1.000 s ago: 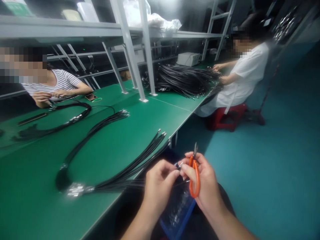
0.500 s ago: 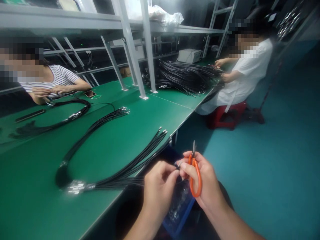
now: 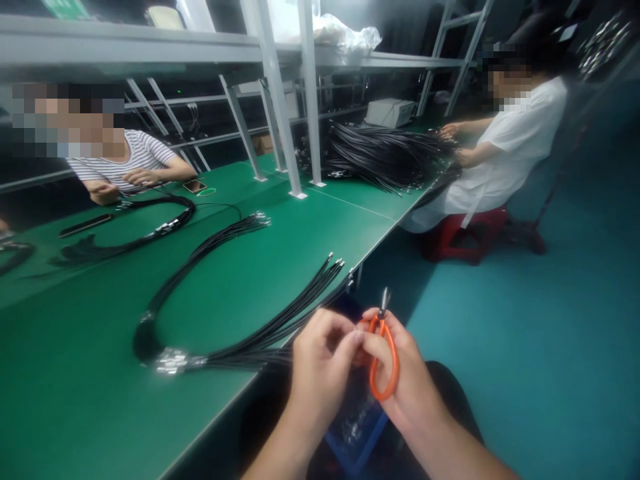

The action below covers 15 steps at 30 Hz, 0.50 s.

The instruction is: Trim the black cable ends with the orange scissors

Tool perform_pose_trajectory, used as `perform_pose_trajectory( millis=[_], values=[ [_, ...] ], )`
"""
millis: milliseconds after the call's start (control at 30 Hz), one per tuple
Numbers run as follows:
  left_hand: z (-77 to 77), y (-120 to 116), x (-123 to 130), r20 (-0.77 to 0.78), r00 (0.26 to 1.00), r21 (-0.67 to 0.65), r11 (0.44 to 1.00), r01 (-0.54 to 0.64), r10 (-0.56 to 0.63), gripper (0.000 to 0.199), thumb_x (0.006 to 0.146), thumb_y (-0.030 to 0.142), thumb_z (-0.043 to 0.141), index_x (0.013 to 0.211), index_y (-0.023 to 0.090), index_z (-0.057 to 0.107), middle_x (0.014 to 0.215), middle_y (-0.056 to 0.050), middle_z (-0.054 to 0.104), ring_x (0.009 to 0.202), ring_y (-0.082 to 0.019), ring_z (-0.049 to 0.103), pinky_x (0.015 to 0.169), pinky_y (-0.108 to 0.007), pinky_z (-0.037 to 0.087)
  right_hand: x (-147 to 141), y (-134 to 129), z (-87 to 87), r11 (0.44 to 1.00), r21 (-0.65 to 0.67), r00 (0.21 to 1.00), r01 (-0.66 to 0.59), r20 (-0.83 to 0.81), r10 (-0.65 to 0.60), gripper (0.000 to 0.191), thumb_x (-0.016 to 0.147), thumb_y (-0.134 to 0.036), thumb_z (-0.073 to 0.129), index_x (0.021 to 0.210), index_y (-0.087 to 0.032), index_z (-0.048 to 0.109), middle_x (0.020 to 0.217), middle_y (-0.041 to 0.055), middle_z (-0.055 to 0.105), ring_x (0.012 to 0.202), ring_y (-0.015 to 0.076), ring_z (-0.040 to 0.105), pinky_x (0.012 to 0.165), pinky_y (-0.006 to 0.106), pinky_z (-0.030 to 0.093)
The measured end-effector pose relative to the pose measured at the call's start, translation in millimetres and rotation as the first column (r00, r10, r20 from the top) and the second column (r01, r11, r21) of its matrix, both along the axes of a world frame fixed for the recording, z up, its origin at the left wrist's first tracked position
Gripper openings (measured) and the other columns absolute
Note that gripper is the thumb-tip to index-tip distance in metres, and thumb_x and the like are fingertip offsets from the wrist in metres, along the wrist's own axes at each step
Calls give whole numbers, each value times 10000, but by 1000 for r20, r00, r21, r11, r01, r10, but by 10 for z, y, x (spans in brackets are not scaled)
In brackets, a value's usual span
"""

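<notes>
My left hand point(image 3: 320, 363) is closed in a pinch at the table's front edge. Its thumb and forefinger meet my right fingers at the end of a black cable, mostly hidden now. My right hand point(image 3: 407, 353) is wrapped around scissors with orange handles point(image 3: 397, 370), their blades pointing up and away from me. Just left of my hands, a bundle of black cables point(image 3: 273, 325) with silver tips lies curved on the green table point(image 3: 240, 280). Some strands pass behind my left hand. A silvery cluster point(image 3: 171, 361) sits at the bundle's bend.
Below my hands is a blue bin point(image 3: 370, 443) holding small shiny pieces. Across the table a person in a striped shirt point(image 3: 145, 157) handles cables. Another in white point(image 3: 520, 147) sits on a red stool point(image 3: 467, 240) by a large cable pile point(image 3: 380, 153). Shelf posts point(image 3: 280, 113) stand mid-table.
The view has shifted slightly, so the table scene sits further right. The scissors have tilted a little, and the small cable end between my fingers is now more hidden.
</notes>
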<state>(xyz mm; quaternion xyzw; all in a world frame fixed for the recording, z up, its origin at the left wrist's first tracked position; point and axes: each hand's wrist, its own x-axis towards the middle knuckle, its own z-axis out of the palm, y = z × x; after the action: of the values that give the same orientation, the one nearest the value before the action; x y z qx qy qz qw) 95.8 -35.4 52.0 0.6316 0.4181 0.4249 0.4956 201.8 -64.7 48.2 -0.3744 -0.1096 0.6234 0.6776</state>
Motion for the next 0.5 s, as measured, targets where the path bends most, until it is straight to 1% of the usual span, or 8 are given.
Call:
perform_pose_trajectory(
  millis=[100, 167, 267, 333, 400, 500],
  values=[
    [53, 55, -28, 200, 974, -121, 984, 130, -105, 134, 851, 200, 593, 731, 146, 570, 667, -6, 571, 589, -130, 551, 573, -228, 447, 23, 0, -18, 999, 23, 999, -40, -13, 40, 282, 688, -118, 687, 899, -181, 511, 704, -17, 589, 571, 93, 536, 560, 198, 430],
    [60, 71, -49, 283, 950, -162, 969, 186, -135, 123, 854, 182, 594, 741, 139, 572, 655, 1, 577, 588, -113, 539, 579, -208, 437, 31, 6, -40, 999, 30, 999, -45, -25, 46, 275, 697, -107, 666, 912, -176, 510, 688, -20, 582, 544, 90, 529, 548, 199, 425],
    [36, 64, -62, 362, 924, -204, 957, 207, -123, 127, 883, 193, 564, 766, 143, 552, 664, 12, 556, 611, -100, 516, 603, -197, 429, 21, 21, -57, 999, 27, 998, -43, -39, 44, 269, 702, -93, 655, 915, -171, 510, 669, -20, 579, 537, 91, 529, 555, 204, 432],
    [15, 55, -53, 392, 913, -216, 953, 210, -113, 88, 885, 205, 565, 820, 148, 551, 703, 11, 550, 638, -103, 514, 620, -202, 431, 7, 30, -49, 999, 19, 998, -37, -49, 37, 274, 696, -90, 660, 911, -171, 511, 667, -16, 583, 545, 99, 539, 555, 207, 438],
    [-2, 52, -40, 398, 909, -206, 954, 216, -119, 78, 872, 211, 588, 842, 151, 548, 727, 6, 550, 646, -110, 520, 616, -210, 434, 0, 37, -35, 1000, 18, 998, -25, -63, 26, 286, 685, -90, 672, 909, -173, 515, 674, -12, 590, 558, 104, 546, 552, 206, 444],
    [-26, 64, -43, 397, 910, -175, 964, 202, -118, 116, 856, 207, 603, 783, 155, 529, 737, 1, 545, 644, -115, 519, 616, -216, 437, 3, 46, -15, 1000, 25, 995, -14, -94, 17, 298, 662, -84, 685, 900, -169, 527, 683, -3, 598, 558, 102, 544, 550, 203, 448]
  ],
)
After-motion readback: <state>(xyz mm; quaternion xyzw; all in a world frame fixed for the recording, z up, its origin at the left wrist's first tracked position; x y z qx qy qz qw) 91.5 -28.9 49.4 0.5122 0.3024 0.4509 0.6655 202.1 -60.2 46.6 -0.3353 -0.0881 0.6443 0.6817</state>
